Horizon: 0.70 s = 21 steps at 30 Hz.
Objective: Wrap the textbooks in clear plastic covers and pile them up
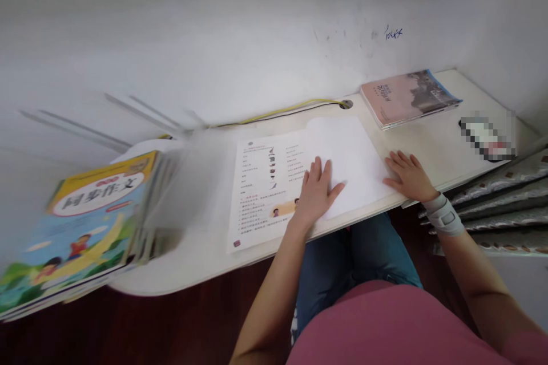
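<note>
A printed worksheet (261,182) with text and small pictures lies flat on the white desk (201,262). A blank white sheet (346,148) lies over its right part. My left hand (317,188) rests flat on the papers, fingers stretched out and slightly spread, holding nothing. My right hand (406,174) lies flat at the right edge of the white sheet, fingers extended. A white band (445,215) wraps my right wrist.
A stack of colourful children's books (85,222) sits on the desk's left end, overhanging the edge. A pink book (406,97) lies at the back right. A yellow cable (282,111) runs along the wall to a desk hole. A patterned quilt (500,199) lies at right.
</note>
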Available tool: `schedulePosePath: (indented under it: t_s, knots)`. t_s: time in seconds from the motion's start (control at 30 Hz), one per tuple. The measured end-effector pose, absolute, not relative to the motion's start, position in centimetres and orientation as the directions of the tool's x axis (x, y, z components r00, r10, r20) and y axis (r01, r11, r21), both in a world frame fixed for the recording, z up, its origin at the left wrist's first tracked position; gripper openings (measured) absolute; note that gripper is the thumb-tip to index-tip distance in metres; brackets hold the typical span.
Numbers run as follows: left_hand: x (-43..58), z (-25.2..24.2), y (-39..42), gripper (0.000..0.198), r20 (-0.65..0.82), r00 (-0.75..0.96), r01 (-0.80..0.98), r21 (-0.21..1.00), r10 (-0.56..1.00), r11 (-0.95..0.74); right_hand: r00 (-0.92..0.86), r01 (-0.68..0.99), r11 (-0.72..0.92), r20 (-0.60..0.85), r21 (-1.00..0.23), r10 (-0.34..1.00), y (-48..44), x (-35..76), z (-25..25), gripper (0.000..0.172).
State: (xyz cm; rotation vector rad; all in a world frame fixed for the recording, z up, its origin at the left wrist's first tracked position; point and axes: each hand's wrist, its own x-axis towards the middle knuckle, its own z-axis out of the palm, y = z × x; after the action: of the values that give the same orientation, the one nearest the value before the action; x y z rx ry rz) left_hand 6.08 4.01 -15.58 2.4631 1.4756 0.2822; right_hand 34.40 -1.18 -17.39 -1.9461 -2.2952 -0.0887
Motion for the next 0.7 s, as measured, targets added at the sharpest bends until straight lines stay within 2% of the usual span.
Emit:
schedulePosePath:
  t_s: [0.27, 0.4, 0.53, 0.7]
  knots:
    - [6.4, -15.6, 4.3, 0.077, 0.006, 0.503, 0.832, 0.267, 0.864, -0.486, -0.159, 0.985, 0.168, 0.149, -0.048, 0.976, -1.2, 34.5, -17.6, 0.062]
    - [6.1, -15.4, 4.1, 0.073, -0.027, 0.536, 0.828, 0.208, 0.844, -0.52, -0.161, 0.985, 0.169, 0.151, -0.038, 0.975, -1.1, 34.5, -17.7, 0.061]
    - [5.6, -15.4, 4.4, 0.069, -0.019, 0.573, 0.805, 0.201, 0.82, -0.558, -0.161, 0.985, 0.169, 0.152, -0.04, 0.975, -1.1, 34.6, -17.8, 0.06]
    - [5.9, -15.5, 5.6, 0.073, -0.072, 0.584, 0.806, 0.172, 0.809, -0.567, -0.172, 0.983, 0.179, 0.141, -0.034, 0.975, -1.1, 34.8, -17.9, 0.06]
